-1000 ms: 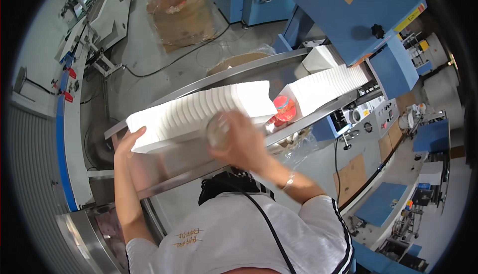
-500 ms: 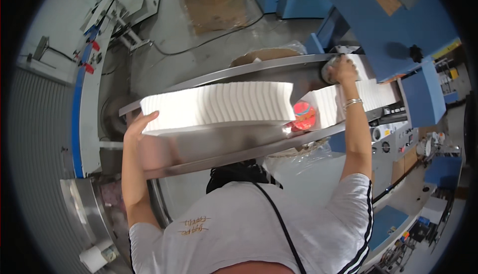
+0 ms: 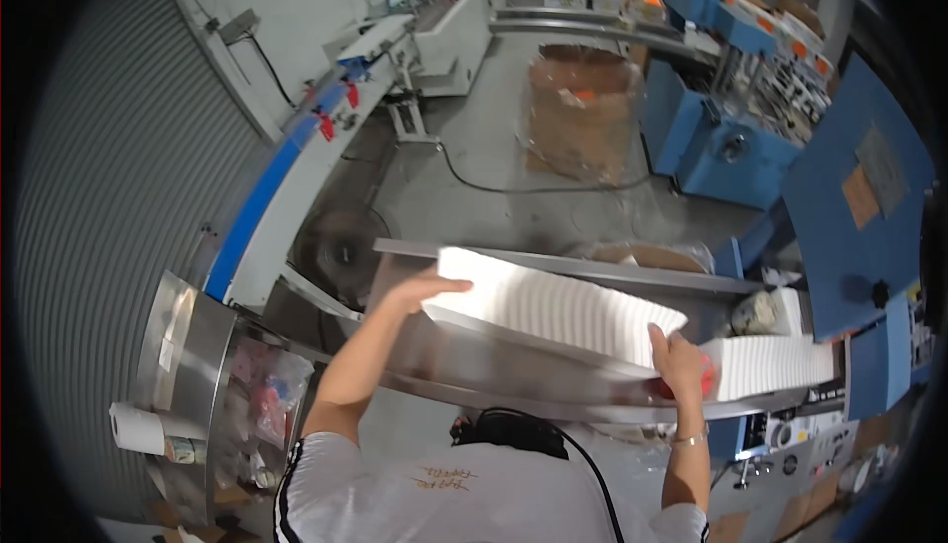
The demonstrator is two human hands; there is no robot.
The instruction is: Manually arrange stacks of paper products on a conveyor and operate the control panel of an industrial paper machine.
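Observation:
A long white block of thin ribbed layers, like stacked paper [image 3: 553, 311], lies slantwise between my hands over a metal trough [image 3: 464, 360]. My left hand [image 3: 430, 291] grips its left end, thumb on top. At the right end my right hand [image 3: 677, 360] presses against it with the thumb up; its other fingers are mostly hidden. Just beyond that hand sits a red round object [image 3: 707, 375], partly covered. Another white ribbed row [image 3: 775, 367] fills the trough's right part. Behind it a pale roll-shaped object [image 3: 755, 313] rests on its side.
A tall blue machine panel [image 3: 849, 207] stands over the trough's right end. At the left are a blue-edged conveyor [image 3: 262, 212] and a steel bench [image 3: 202, 375] with a white roll [image 3: 136, 428]. A plastic-lined carton [image 3: 583, 114] and a cable [image 3: 533, 190] are on the floor ahead.
My right hand has left the roll-shaped object and now holds the white block's right end. The block is now slanted, right end nearer me. The view has tipped up and turned left.

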